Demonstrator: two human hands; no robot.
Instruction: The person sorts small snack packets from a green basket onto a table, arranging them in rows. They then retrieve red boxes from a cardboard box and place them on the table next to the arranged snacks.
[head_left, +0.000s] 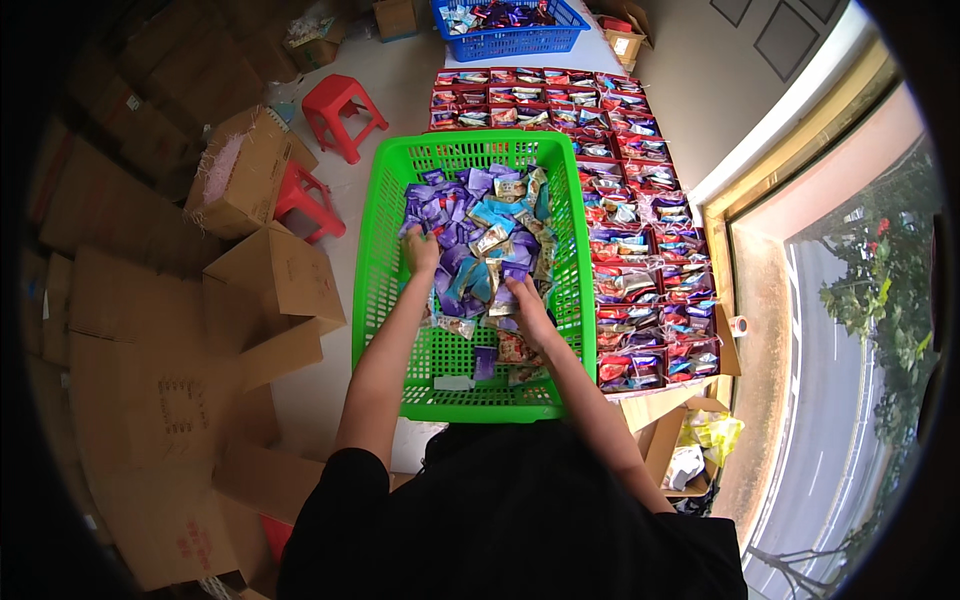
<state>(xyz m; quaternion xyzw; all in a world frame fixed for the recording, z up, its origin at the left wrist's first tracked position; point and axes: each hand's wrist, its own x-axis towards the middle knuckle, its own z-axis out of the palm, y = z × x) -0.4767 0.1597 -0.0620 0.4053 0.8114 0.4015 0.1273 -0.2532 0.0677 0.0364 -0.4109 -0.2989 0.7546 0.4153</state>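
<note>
In front of my body is a green plastic basket (480, 413) with slotted walls. Small wrapped snack packets fill its far and middle parts; purple ones (450, 196) lie mostly at the far left, blue and cream ones (491, 240) more to the right. My left hand (420, 251) reaches in at the left side among purple packets, its fingertips partly hidden. At the right, my right hand (529, 309) has thumb and fingers on a purple packet (514, 271). A few packets, one of them purple (484, 363), rest on the near floor of the basket.
Rows of dark red boxes (663, 289) holding wrapped snacks cover the table beyond and right. A blue basket (510, 46) of packets stands at the far end. Left are red stools (341, 112) and open cardboard cartons (307, 277). A window (825, 360) is at right.
</note>
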